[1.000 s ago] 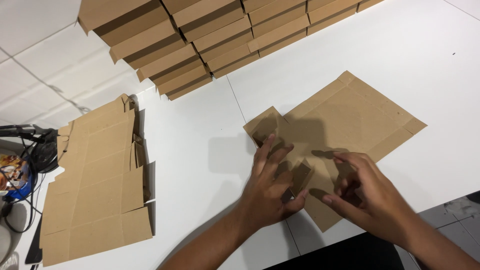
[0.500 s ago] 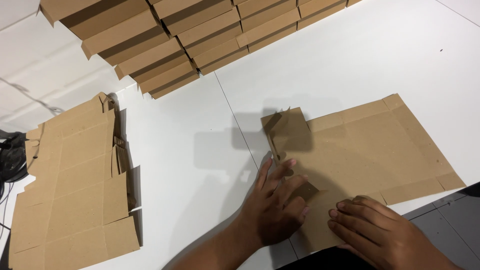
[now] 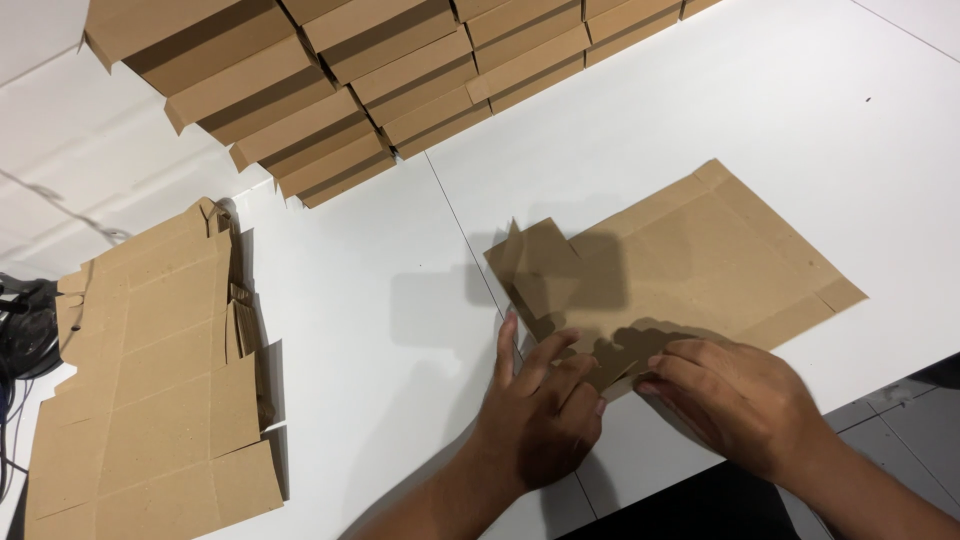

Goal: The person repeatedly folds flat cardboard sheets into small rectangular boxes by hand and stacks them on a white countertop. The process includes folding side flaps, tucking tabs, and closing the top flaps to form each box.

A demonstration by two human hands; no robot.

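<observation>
Brown cardboard blank (image 3: 690, 260) flat on white table (image 3: 820, 110), near front edge, one small flap (image 3: 535, 262) lifted at left end. Left hand (image 3: 535, 420) open, fingers spread, pressing near-left corner. Right hand (image 3: 735, 395) fingers curled onto near edge, pinching fold. Best: hold crease line firm, fold along score. Room open right and behind; flat blank stack (image 3: 150, 370) left, folded boxes (image 3: 380, 90) at back.

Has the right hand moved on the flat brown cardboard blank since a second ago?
Yes. The right hand has slid off the flat brown cardboard blank toward its near edge, closer to the white table's front edge.
</observation>
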